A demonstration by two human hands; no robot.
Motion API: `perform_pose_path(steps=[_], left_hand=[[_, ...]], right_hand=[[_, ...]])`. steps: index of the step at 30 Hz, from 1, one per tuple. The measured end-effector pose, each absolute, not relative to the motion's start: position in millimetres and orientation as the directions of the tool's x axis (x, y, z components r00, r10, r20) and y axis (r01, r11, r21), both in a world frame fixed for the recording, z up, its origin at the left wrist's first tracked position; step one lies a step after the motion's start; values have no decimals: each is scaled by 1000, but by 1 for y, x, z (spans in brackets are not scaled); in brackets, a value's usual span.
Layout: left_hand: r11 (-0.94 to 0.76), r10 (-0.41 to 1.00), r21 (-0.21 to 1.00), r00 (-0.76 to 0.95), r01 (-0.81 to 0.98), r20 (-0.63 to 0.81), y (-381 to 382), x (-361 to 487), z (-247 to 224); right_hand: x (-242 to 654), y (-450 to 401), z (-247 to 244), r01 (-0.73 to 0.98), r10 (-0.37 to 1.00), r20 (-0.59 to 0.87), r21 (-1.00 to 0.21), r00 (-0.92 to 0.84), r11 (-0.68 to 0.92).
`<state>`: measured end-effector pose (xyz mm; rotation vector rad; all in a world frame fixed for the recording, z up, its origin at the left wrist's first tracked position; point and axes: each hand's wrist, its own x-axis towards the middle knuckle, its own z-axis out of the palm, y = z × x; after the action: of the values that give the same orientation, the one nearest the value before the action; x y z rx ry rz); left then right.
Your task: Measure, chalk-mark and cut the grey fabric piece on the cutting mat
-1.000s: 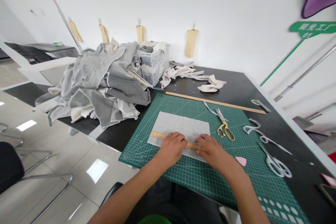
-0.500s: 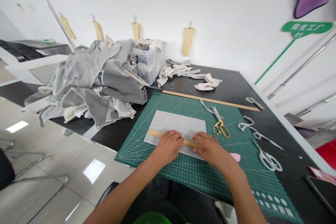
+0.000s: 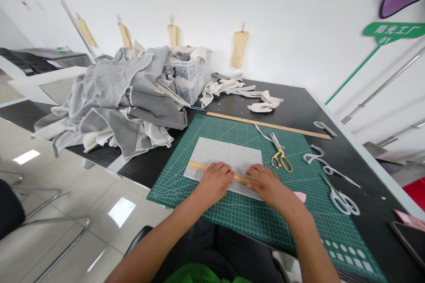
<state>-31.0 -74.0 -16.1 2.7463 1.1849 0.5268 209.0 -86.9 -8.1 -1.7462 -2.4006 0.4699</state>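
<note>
A light grey piece of fabric [image 3: 226, 151] lies flat on a green cutting mat [image 3: 179, 192]. Across its lower part runs a short wooden ruler [image 3: 198, 166]. My left hand [image 3: 216, 181] grips the ruler near its middle, fingers bent over it. Closer to the ruler's right end, my right hand [image 3: 265, 182] holds it, with the thumb at the near edge and fingers at the far edge. Both hands rest on the fabric. Just right of my right hand is a flat pink piece [image 3: 301, 196], possibly tailor's chalk. Gold-handled scissors [image 3: 281, 154] lie beyond it.
A long wooden strip [image 3: 265, 124] borders the mat's far edge. White-handled scissors [image 3: 343, 201] and a curled white strip [image 3: 327, 169] lie at the right. Grey cloth [image 3: 109, 93] is heaped left, beside a clear plastic bin [image 3: 191, 77]. A phone [image 3: 410, 241] sits at the right edge.
The view has shifted slightly. Both hands keep their places on the ruler, and the ruler and fabric show no clear movement on the mat.
</note>
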Motion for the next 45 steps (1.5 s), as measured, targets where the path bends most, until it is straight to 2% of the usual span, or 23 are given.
perform_pose_path(steps=[5,16,21,28,37,41,45], left_hand=[[-699,714,226,644,678,275,-74,-32,-15],[-701,712,226,649,676,269,-74,-33,-15],[-719,694,227,661,657,285,-74,-35,-14],[-724,689,223,666,653,287,-73,-36,-15],[-721,692,208,669,661,271,-73,-36,-14],[-594,794,200,527,779,305,-76,-37,-21],[-442,885,221,383,869,263,-74,-40,-28]], right_hand=[[211,-86,-11,896,941,-56,-330,-333,298],[197,-88,5,894,917,11,-222,-398,390],[196,-84,1,894,911,-15,-203,-412,400],[198,-82,-7,896,910,20,-167,-413,411],[195,-82,-2,866,900,5,-268,-436,421],[199,-80,-10,837,889,23,-325,-458,440],[203,-77,-16,828,889,31,-349,-458,439]])
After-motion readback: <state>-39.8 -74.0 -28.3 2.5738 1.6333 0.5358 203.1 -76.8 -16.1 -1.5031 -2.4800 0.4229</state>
